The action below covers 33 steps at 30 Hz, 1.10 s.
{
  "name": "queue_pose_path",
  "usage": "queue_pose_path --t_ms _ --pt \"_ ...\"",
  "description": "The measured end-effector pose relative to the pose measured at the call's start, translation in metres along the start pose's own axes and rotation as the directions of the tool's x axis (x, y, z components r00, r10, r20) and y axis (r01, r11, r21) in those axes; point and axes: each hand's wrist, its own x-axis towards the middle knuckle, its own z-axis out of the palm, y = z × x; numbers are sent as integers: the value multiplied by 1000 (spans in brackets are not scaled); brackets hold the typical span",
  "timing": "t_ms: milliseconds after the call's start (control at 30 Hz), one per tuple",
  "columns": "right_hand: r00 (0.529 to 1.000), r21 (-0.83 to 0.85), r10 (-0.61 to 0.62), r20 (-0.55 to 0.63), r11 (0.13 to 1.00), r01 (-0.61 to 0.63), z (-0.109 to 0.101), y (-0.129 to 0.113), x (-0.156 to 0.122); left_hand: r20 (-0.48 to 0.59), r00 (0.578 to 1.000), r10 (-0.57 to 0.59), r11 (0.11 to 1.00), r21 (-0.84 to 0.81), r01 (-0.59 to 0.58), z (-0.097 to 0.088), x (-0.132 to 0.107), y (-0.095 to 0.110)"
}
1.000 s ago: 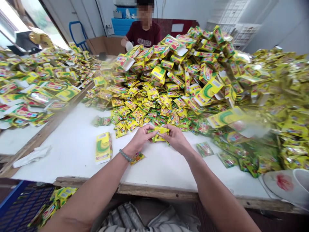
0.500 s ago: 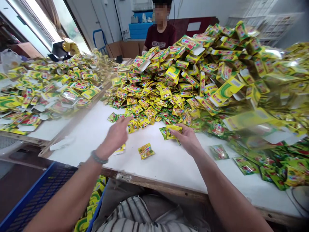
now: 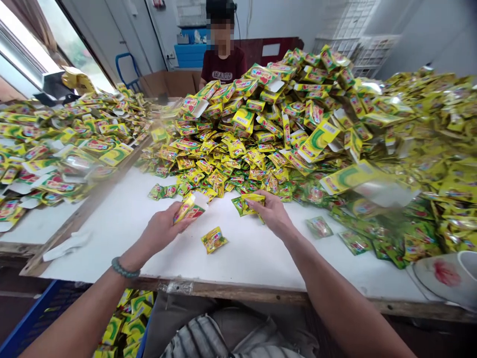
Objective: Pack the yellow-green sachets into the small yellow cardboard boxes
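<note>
Left hand [image 3: 162, 228] lifted carton [image 3: 190, 209], now at fingertips; right hand [image 3: 274, 215] pinches sachets [image 3: 249, 203]

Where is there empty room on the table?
The white table is bare left of the left hand, which holds a box, up to the wooden rail, and near the front edge around the lone packet. Behind both hands, and beyond the right hand holding packets, the pile crowds everything.

**Carton and sachets in hand**

Left grip [image 3: 164, 229] clasps a yellow carton [image 3: 189, 209]; right grip [image 3: 274, 215] pinches a stack of sachets [image 3: 248, 203]. A loose sachet [image 3: 213, 239] lies on the white worktop [image 3: 112, 228] between them, at 6 o'clock from the heap [image 3: 283, 124].
</note>
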Motion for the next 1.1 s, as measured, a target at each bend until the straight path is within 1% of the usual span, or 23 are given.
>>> queue_pose_path --t_ms 33,67,133,200,267,367,433,500,600,667,733,800,867,933,1000,1100 --pt "999 47 -27 -18 999 28 0 -1 0 -17 1000 -2 997 -80 0 1 4 13" --pt "997 93 -60 -42 994 64 0 -3 0 -10 999 32 985 -172 -33 4 9 27" --pt "986 136 -129 -106 980 143 0 -5 0 43 990 134 932 -345 -111 16 20 54" --pt "971 92 -182 -152 976 198 -2 -5 1 68 976 206 868 -474 -150 33 28 74" --pt "968 24 -190 -162 980 196 -7 -3 3 69 974 214 802 -582 -135 49 33 86" --pt "979 -11 -130 -157 991 130 -13 -1 5 107 978 181 694 -718 -50 63 32 85" --pt "983 9 -106 -148 994 109 -13 -2 6 132 977 168 640 -768 -7 65 30 80" --pt "983 0 -118 -141 993 119 -11 -4 5 138 976 168 612 -791 7 63 28 76" --pt "984 -123 -135 -120 985 120 -9 -8 2 146 977 157 560 -828 34 62 26 75" --pt "992 -186 -104 -73 978 89 -11 -8 0 171 975 143 522 -850 72 63 26 75" --pt "997 -233 -74 -1 970 72 -14 -8 0 187 971 150 521 -850 83 65 25 75" --pt "995 -301 -69 67 950 86 -17 -9 0 192 965 178 553 -831 63 65 23 74" --pt "990 -395 -74 117 911 115 -18 -10 0 193 959 209 592 -805 33 65 22 74" --pt "986 -488 -80 145 861 142 -16 -11 0 189 952 241 611 -792 2 65 21 75" --pt "982 -553 -96 163 815 172 -12 -11 -1 184 946 268 607 -795 -17 66 20 76" --pt "975 -582 -133 177 785 212 -4 -9 -3 174 944 280 596 -802 -29 68 22 78"
